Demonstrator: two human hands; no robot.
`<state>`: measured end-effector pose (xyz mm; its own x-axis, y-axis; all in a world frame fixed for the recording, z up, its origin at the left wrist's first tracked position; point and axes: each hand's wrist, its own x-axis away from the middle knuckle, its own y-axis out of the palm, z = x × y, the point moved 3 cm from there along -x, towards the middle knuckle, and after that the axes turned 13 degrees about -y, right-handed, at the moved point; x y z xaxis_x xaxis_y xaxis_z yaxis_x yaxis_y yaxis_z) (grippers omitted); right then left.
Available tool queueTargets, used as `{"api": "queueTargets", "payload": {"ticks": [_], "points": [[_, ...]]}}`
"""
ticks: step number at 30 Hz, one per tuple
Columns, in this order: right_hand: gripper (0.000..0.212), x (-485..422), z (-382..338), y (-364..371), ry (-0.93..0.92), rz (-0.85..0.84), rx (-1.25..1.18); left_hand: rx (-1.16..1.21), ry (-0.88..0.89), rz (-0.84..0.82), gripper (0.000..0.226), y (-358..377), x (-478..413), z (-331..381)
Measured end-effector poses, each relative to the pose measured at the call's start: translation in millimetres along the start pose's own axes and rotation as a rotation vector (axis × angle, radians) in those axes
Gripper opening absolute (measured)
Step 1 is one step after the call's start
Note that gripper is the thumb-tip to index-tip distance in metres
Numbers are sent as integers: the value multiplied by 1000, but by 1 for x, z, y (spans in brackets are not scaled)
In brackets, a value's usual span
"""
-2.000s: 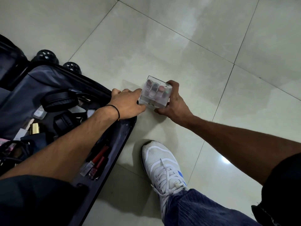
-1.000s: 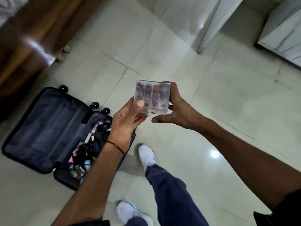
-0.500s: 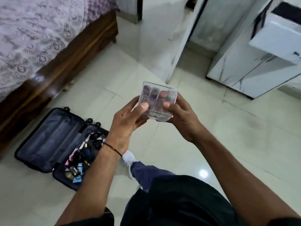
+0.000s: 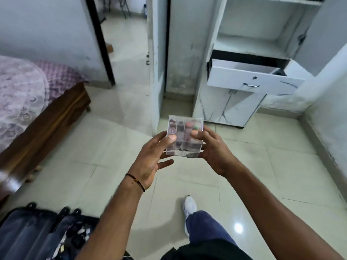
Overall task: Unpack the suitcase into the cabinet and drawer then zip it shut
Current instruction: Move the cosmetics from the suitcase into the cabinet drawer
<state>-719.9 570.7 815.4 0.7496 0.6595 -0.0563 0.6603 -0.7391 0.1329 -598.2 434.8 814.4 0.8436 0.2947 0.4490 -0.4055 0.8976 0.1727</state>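
A clear plastic box [image 4: 183,140] with several small coloured bottles inside is held at chest height. My left hand [image 4: 152,160] grips its left side, thumb on the top face. My right hand [image 4: 212,149] grips its right side, thumb on top as well. The open dark suitcase [image 4: 30,235] lies on the floor at the bottom left, small items still in its right half. Ahead on the right stands the white cabinet [image 4: 231,107] with open shelves [image 4: 249,44] and a pulled-out white drawer [image 4: 249,77].
A bed [image 4: 26,98] with a purple patterned cover and wooden frame fills the left side. An open doorway [image 4: 124,45] and a white door edge [image 4: 155,72] stand ahead. My white shoe [image 4: 189,205] steps on pale floor tiles between suitcase and cabinet.
I have stood up from the suitcase with the clear box lifted off the floor in both hands. The view has swung up and toward the cabinet and open drawer.
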Motion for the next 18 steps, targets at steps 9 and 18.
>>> {"api": "queueTargets", "payload": {"ticks": [9, 18], "points": [[52, -125, -44, -190, -99, 282, 40, -9, 15, -63, 26, 151, -185, 94], [29, -295, -79, -367, -97, 289, 79, 7, 36, -88, 28, 279, -380, 191]]}}
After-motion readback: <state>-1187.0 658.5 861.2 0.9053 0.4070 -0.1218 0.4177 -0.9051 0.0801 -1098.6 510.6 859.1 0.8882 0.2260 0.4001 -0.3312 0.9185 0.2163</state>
